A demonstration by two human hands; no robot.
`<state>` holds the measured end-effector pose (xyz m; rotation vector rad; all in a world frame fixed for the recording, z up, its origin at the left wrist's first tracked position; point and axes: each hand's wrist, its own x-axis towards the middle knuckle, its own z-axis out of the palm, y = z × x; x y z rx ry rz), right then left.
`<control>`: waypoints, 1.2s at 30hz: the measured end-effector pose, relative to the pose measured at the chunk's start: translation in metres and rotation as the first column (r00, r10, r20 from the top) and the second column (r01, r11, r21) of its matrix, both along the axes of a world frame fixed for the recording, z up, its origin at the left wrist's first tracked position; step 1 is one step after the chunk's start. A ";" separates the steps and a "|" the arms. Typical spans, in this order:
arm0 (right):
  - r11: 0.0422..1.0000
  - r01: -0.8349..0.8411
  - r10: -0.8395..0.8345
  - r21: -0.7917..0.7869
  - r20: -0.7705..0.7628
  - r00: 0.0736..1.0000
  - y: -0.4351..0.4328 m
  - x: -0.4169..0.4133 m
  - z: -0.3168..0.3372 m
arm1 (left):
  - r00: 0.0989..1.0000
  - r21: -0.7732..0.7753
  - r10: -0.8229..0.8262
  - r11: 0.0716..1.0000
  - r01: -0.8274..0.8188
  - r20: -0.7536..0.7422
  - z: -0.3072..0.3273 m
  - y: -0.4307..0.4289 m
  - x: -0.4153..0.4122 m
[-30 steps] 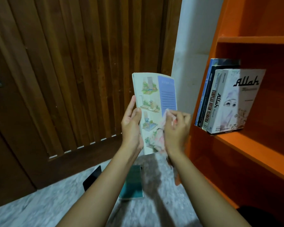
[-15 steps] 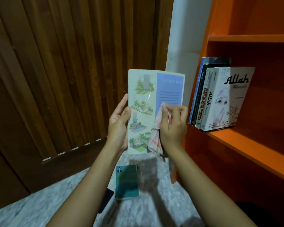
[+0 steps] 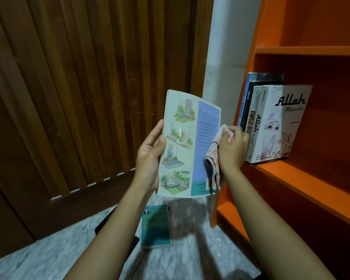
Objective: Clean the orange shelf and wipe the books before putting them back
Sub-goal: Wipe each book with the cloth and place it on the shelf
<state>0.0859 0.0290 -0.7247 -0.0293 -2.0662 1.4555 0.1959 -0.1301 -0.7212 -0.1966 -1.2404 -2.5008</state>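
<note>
Legible on the white book point(image 3: 281, 126), rightmost in the row point(image 3: 249, 98): "Allah" in black script on the cover and again down the spine; on the next spine to the left, "KOMPILASI", then letters cut off behind the right hand point(image 3: 231, 150). All standing upright on the middle board of the orange shelf point(image 3: 303, 178), at the right of the scene. On the thin book point(image 3: 182, 146), a blue panel headed "kolam", the rest too blurred to read, beside a column of small garden drawings. Held up mid-scene, just left of the shelf, between both hands and above the floor point(image 3: 190, 259). Long axis near vertical, top leaning a little right, cover toward the camera and slightly bowed. Gripped at its left edge by the left hand point(image 3: 150, 158), thumb laid on the cover. At its right edge, about halfway up, the right hand curled round a bunched red-and-white cloth point(image 3: 213, 158) and pressing it to the cover, loose end hanging past the lower corner. Below, flat on the floor, a green book point(image 3: 156, 227), just right of the left forearm. At far left a dark slatted wooden door point(image 3: 79, 87), with a strip of white wall point(image 3: 224, 57) between it and the shelf.
</note>
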 end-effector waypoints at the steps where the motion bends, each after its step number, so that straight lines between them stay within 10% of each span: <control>1: 0.999 -0.028 0.028 -0.033 0.019 0.999 -0.001 0.003 -0.008 | 1.000 0.000 0.008 1.000 -0.008 -0.002 -0.001 -0.001 -0.001; 10: 0.844 -0.442 0.474 -0.304 0.035 0.880 -0.013 0.036 -0.062 | 0.980 -0.007 0.195 0.981 -0.195 0.040 -0.009 -0.024 -0.006; 20: 0.705 -0.478 0.585 -0.524 0.049 0.809 -0.014 0.039 -0.059 | 0.922 -0.480 0.381 0.823 -0.303 0.073 -0.028 -0.056 -0.013; 25: 0.797 -0.467 0.513 -0.382 0.021 0.858 -0.020 0.039 -0.059 | 0.866 -0.826 0.497 0.512 -0.235 0.062 -0.029 -0.050 -0.025; 30: 0.921 -0.389 0.389 0.015 -0.027 0.921 -0.029 0.047 -0.073 | 0.946 -0.786 0.319 0.598 -0.159 0.051 -0.025 -0.015 -0.027; 36: 0.894 -0.220 0.325 0.389 -0.228 0.918 -0.037 0.064 -0.102 | 0.866 -0.847 0.501 0.455 -0.276 -0.013 -0.027 -0.002 -0.028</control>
